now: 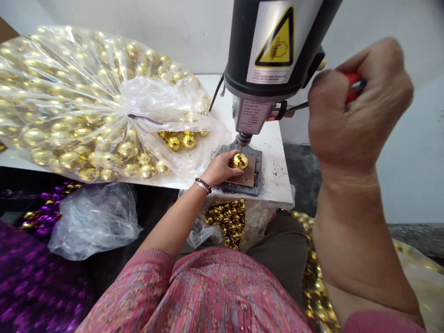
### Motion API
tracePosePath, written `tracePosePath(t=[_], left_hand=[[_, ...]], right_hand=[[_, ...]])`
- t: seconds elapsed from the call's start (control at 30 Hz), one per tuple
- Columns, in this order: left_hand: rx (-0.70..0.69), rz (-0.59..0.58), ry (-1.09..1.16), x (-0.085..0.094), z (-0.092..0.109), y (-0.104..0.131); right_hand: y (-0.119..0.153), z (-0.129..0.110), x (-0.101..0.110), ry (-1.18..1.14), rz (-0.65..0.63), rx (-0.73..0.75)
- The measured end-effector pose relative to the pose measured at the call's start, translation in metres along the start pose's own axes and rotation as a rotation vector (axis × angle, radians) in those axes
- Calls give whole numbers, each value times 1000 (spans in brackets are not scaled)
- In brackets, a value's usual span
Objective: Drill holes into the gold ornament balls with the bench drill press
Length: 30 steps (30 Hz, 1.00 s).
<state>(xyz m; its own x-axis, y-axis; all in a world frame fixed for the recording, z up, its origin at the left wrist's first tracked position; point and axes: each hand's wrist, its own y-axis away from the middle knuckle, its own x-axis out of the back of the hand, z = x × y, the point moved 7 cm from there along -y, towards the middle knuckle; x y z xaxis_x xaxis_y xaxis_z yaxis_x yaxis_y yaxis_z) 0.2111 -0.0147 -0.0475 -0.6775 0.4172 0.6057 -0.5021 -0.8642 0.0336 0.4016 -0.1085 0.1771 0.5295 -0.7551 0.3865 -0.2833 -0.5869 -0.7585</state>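
A black drill press (243,85) with a yellow warning label stands on the white table. Under its chuck, my left hand (224,167) grips a shiny gold ball (240,161) between thumb and fingers, over a brown pad (247,176) on the metal base. The thin bit comes down at the top of the ball; whether it has entered the ball cannot be made out. My right hand (357,97) is wrapped round the red-ended lever (354,87) at the right of the machine.
A large clear bag (93,106) of gold balls covers the table's left side, its mouth near my left hand. Dark shavings lie on the white table (277,152). Below its front edge hangs a bag of gold pieces (227,222); purple balls (38,277) are at lower left.
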Motion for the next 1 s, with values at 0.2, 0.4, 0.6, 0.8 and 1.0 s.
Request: tracePosePath(t=[0.2,0.4,0.6,0.8,1.0], left_hand=[[11,6,-2,-1,-1,0],[3,-12,-33,-2,3,1],[8,-22,4,-3,2,2],[23,-50,55,-3,2,3],[41,-47,72,-3,4,5]], right_hand=[[42,1,2,113,35,137],[68,5,-1,165,132,298],[82,10,-8,194,188,360],[93,18,-14,186,268,393],[105,38,-23,136,349,243]])
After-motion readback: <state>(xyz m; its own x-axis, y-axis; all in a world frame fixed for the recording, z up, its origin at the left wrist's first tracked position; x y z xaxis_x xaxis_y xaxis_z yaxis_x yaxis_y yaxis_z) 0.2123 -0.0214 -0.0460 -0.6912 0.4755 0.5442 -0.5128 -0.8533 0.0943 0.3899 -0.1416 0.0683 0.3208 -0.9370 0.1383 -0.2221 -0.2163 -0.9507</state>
